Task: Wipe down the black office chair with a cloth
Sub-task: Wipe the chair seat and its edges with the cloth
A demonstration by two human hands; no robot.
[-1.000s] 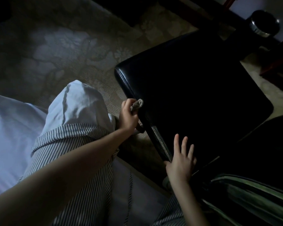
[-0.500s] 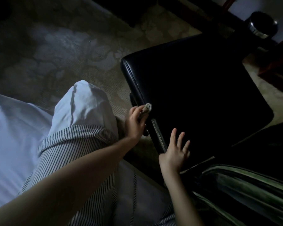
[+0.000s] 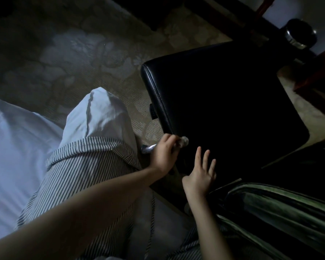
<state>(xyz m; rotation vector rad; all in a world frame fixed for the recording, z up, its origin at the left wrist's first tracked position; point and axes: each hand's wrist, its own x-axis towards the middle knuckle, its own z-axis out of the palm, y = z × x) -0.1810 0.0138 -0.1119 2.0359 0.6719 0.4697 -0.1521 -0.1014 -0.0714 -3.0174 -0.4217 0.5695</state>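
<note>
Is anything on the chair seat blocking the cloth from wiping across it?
Nothing visible lies on the black seat. The left hand holds the cloth at the seat's near edge. Only the right hand, resting open on the seat beside it, is close. The seat is dark, so small items could go unseen.

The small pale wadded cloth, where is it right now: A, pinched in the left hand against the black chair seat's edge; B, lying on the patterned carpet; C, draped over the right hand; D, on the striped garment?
A: the left hand pinches the small pale wadded cloth against the black leather chair seat edge.
</note>
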